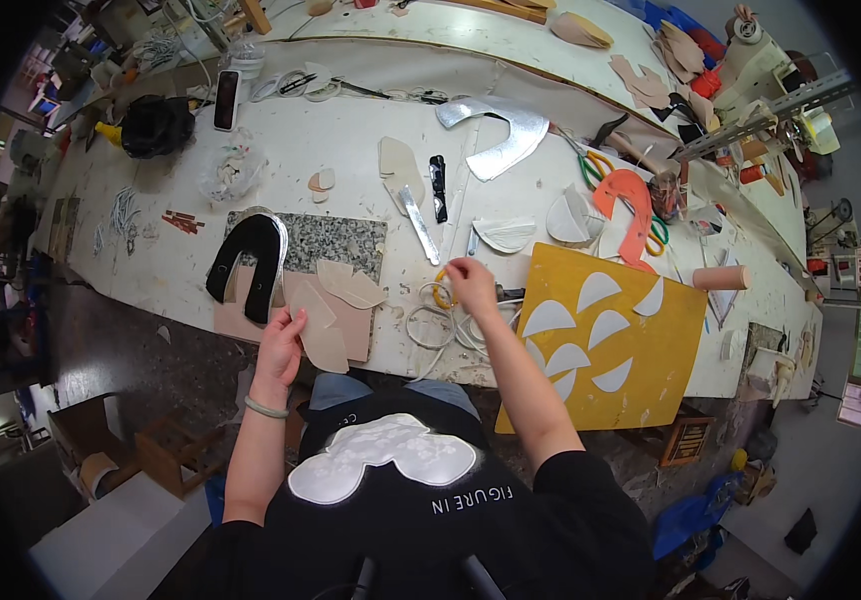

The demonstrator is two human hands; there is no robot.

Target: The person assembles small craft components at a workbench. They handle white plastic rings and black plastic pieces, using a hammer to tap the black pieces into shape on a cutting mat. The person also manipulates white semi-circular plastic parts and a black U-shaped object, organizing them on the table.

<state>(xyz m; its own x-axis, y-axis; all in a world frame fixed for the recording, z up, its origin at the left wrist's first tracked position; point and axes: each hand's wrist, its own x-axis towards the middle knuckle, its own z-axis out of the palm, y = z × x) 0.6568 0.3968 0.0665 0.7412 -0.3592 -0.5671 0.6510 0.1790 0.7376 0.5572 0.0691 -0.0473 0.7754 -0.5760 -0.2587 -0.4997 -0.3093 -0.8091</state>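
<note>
Fingers of your left hand [281, 345] pinch a stack of beige leather pieces [323, 335] at the near edge of the workbench [351, 140], beside the black U-shaped piece [251, 268]. Your right hand [471, 283] closes its fingertips on a small yellow tool [442, 294] just left of the yellow board [606, 345].

U-shaped piece [249, 268] left on slab [336, 240] | board [606, 345] right | scissors [591, 165] behind board
</note>
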